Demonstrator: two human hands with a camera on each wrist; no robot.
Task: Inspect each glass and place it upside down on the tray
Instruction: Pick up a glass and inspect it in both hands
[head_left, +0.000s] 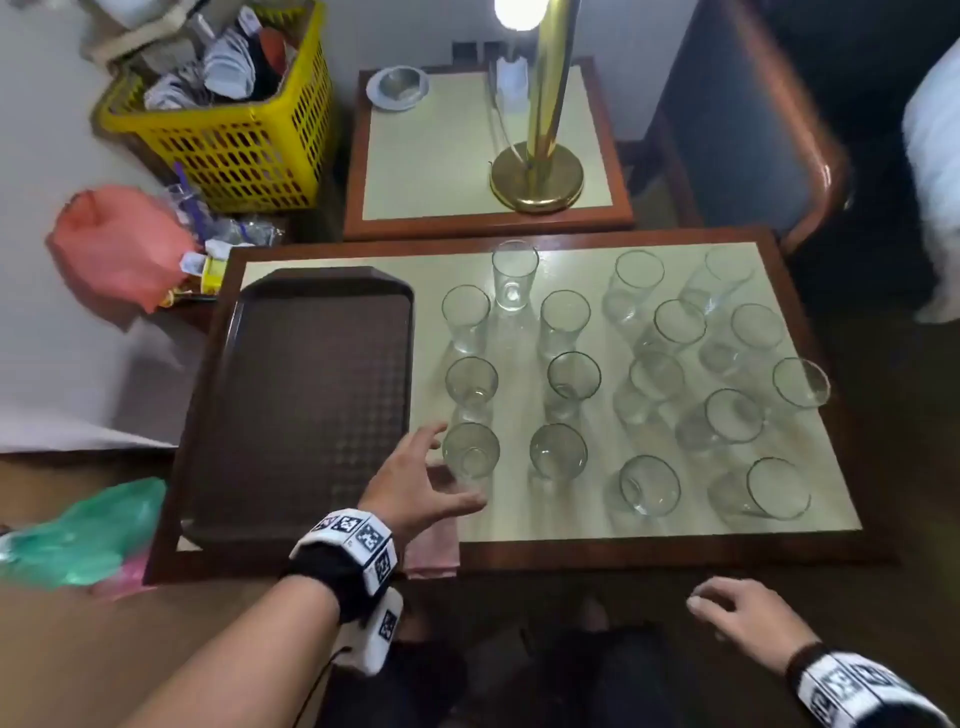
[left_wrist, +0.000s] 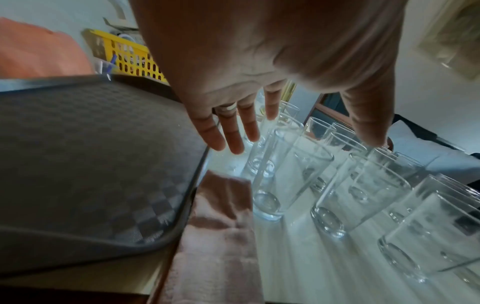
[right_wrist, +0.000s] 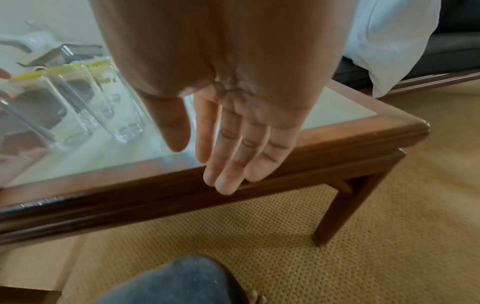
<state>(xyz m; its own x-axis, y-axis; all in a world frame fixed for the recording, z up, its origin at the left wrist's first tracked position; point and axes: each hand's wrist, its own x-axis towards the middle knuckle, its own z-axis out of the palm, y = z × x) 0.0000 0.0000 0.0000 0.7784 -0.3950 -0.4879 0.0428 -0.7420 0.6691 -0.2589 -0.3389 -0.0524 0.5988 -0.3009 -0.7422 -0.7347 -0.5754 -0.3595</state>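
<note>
left hand (head_left: 415, 486) spread, empty, reaching for nearest glass (head_left: 470, 451) beside bare tray (head_left: 291, 400), prob. to lift & inspect. right hand (head_left: 748, 618) relaxed, empty, off tabletop (head_left: 519, 551). all glasses upright.

Both forearms are bare, with no sleeves. The left hand (head_left: 415, 486) carries a black wrist strap (head_left: 332, 582) ringed by white blocks printed with black square code markers, and a thin black cable trails beneath it. A silver ring (left_wrist: 228, 108) circles one finger. The right hand (head_left: 743, 616) wears a matching black-and-white marker band (head_left: 852, 691). Blue denim covers a knee (right_wrist: 176, 283) at the lower centre of the frame.
</note>
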